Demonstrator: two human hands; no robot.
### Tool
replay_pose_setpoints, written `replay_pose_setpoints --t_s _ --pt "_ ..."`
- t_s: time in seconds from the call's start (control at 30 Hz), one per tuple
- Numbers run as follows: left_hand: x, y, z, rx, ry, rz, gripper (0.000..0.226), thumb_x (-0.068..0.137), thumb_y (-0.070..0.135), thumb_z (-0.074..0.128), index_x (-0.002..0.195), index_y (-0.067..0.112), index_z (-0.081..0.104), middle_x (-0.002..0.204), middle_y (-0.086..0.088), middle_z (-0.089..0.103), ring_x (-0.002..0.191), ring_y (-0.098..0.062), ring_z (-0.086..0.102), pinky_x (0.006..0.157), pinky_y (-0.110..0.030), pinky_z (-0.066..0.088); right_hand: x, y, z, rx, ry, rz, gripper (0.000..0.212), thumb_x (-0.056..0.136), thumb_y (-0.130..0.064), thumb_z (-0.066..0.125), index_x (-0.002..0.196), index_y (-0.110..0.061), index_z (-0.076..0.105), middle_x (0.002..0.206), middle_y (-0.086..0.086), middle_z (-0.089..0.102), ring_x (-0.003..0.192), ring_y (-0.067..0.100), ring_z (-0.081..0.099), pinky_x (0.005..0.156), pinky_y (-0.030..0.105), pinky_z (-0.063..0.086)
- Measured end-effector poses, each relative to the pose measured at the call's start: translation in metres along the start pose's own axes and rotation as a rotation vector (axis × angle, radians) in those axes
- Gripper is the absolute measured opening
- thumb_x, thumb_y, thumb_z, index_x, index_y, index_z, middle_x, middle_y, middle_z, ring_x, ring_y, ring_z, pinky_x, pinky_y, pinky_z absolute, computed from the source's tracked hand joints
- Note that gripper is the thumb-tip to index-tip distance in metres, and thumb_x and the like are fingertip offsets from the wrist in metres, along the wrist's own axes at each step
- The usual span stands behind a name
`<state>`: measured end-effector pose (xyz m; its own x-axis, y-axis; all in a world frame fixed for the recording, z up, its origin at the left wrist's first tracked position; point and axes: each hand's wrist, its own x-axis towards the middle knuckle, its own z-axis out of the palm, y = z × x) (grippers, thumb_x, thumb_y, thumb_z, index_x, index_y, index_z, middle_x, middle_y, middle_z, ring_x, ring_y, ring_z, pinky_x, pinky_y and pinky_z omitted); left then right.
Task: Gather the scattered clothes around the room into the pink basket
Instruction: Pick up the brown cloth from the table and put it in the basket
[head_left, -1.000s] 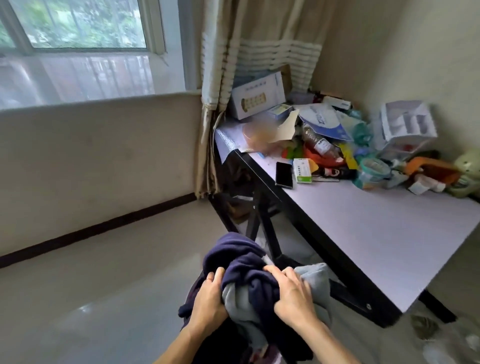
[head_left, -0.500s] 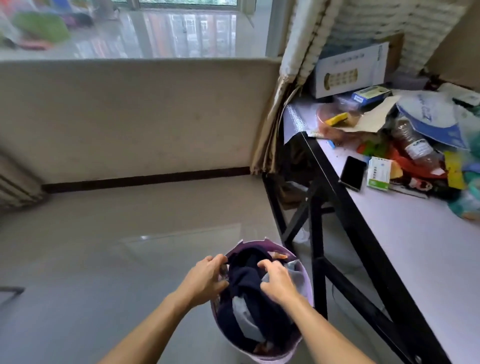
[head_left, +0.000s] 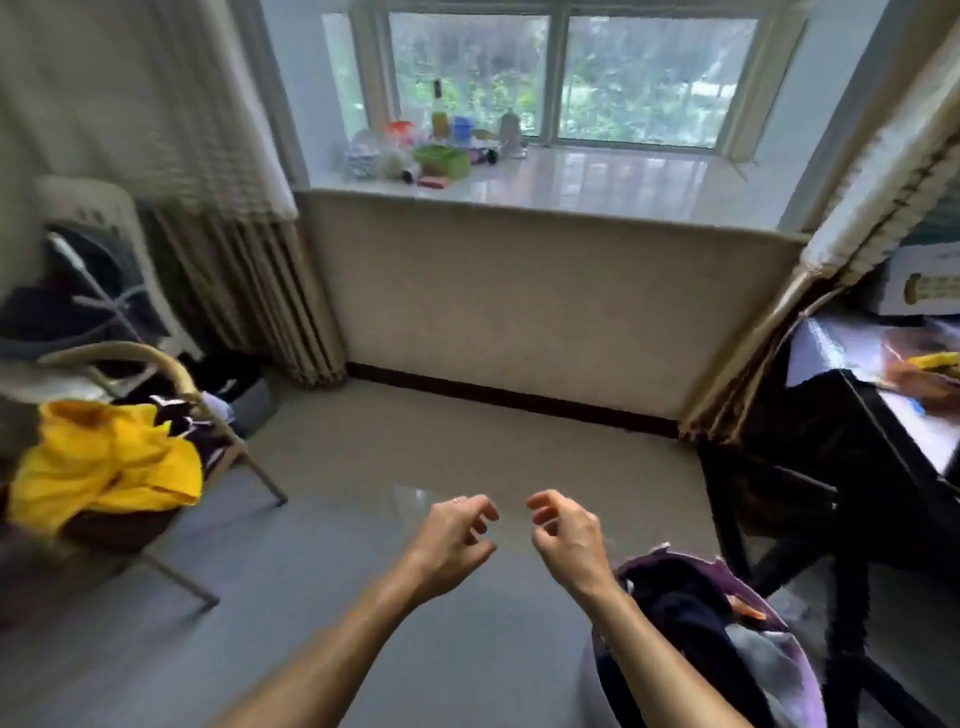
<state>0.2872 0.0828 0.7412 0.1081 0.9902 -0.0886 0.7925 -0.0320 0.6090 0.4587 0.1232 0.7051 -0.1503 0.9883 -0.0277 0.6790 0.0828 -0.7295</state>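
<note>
Just two empty hands (head_left: 511, 538), one basket (head_left: 802, 670).

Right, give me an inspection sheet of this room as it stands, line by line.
Surface: grey tiled floor, bare in the middle.
Job's things: pink basket at lower right, holding dark clothes; yellow garment heaped on a chair at left.
Clutter: bottles and containers on the window ledge; boxes and papers on the desk at right.
Grippers: left hand and right hand both empty, fingers loosely curled, above the floor beside the basket.
Cables: nothing seen.
Surroundings: window with greenery outside, curtains on both sides, beige wall below the ledge.
</note>
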Motion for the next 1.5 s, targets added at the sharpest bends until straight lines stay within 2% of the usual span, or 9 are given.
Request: replay_pose_setpoints --t_s 0.13,0.27,0.47,0.57,0.67,0.9,1.07,1.3,1.5 --pt "-0.107 -0.1 -0.1 0.027 0.316 -0.183 0.022 0.082 0.02 0.064 0.104 0.017 0.062 0.093 -0.003 0.067 0.075 -0.015 0.061 0.074 -0.03 0.052 -0.03 -0.154 0.102 0.081 -0.13 -0.363 0.023 0.08 0.001 0.062 0.098 -0.013 0.068 0.084 0.001 0.066 0.071 0.013 0.063 0.068 0.018 0.05" --pt "-0.223 -0.181 -0.16 0.052 0.578 -0.422 0.021 0.08 0.015 0.065 0.1 0.017 0.063 0.091 -0.003 0.067 0.078 -0.018 0.062 0.073 -0.032 0.052 -0.079 -0.261 0.198 0.179 -0.302 -0.581 0.025 0.08 0.003 0.06 0.098 -0.013 0.069 0.085 0.002 0.065 0.069 0.012 0.06 0.063 0.005 0.043" --pt "-0.399 -0.265 -0.208 0.137 0.844 -0.791 0.021 0.08 0.008 0.062 0.099 0.015 0.062 0.087 -0.001 0.064 0.076 -0.016 0.059 0.073 -0.037 0.051 -0.171 -0.378 0.338 0.171 -0.601 -0.846 0.029 0.081 -0.002 0.061 0.106 -0.015 0.066 0.093 0.001 0.063 0.082 0.013 0.059 0.074 0.026 0.051" --pt "-0.458 -0.299 -0.22 0.144 0.947 -0.965 0.025 0.08 0.008 0.063 0.103 0.017 0.06 0.09 0.002 0.06 0.077 -0.017 0.059 0.072 -0.038 0.052 -0.205 -0.418 0.392 0.154 -0.696 -1.011 0.034 0.078 -0.001 0.064 0.109 -0.015 0.064 0.094 -0.005 0.056 0.091 0.015 0.056 0.074 0.026 0.046" --pt "-0.483 -0.335 -0.226 0.158 0.963 -1.084 0.029 0.081 0.011 0.063 0.108 0.02 0.058 0.103 0.002 0.06 0.083 -0.017 0.061 0.074 -0.038 0.053 -0.21 -0.445 0.435 0.112 -0.764 -1.083 0.037 0.078 -0.001 0.064 0.111 -0.015 0.063 0.097 -0.006 0.052 0.095 0.016 0.054 0.075 0.021 0.038" --pt "-0.494 -0.435 -0.274 0.123 0.92 -1.237 0.03 0.087 0.017 0.063 0.115 0.019 0.054 0.116 0.002 0.053 0.103 -0.018 0.059 0.083 -0.031 0.049 -0.182 -0.531 0.534 0.017 -0.824 -1.195 0.039 0.082 -0.001 0.06 0.117 -0.018 0.061 0.11 0.0 0.056 0.105 0.019 0.053 0.081 0.018 0.039" --pt "-0.509 -0.494 -0.315 0.09 0.906 -1.377 0.031 0.088 0.021 0.06 0.118 0.018 0.052 0.116 -0.002 0.05 0.107 -0.025 0.054 0.084 -0.035 0.046 -0.168 -0.61 0.612 -0.122 -0.873 -1.402 0.045 0.084 -0.006 0.062 0.124 -0.026 0.054 0.124 -0.002 0.047 0.116 0.019 0.045 0.086 0.027 0.05" --pt "-0.569 -0.542 -0.328 0.029 0.873 -1.595 0.025 0.089 0.02 0.057 0.112 0.016 0.049 0.115 -0.005 0.046 0.105 -0.027 0.052 0.082 -0.036 0.046 -0.207 -0.658 0.695 -0.432 -1.136 -1.615 0.058 0.086 0.001 0.053 0.135 -0.028 0.042 0.148 0.004 0.023 0.131 0.027 0.034 0.088 0.037 0.051" --pt "-0.599 -0.592 -0.345 0.06 0.64 -1.629 0.029 0.087 0.025 0.057 0.111 0.014 0.043 0.12 -0.009 0.041 0.112 -0.03 0.046 0.083 -0.038 0.044 -0.245 -0.688 0.758 -0.535 -1.223 -1.681 0.055 0.088 0.003 0.048 0.135 -0.024 0.042 0.153 0.006 0.012 0.129 0.036 0.035 0.089 0.041 0.048"
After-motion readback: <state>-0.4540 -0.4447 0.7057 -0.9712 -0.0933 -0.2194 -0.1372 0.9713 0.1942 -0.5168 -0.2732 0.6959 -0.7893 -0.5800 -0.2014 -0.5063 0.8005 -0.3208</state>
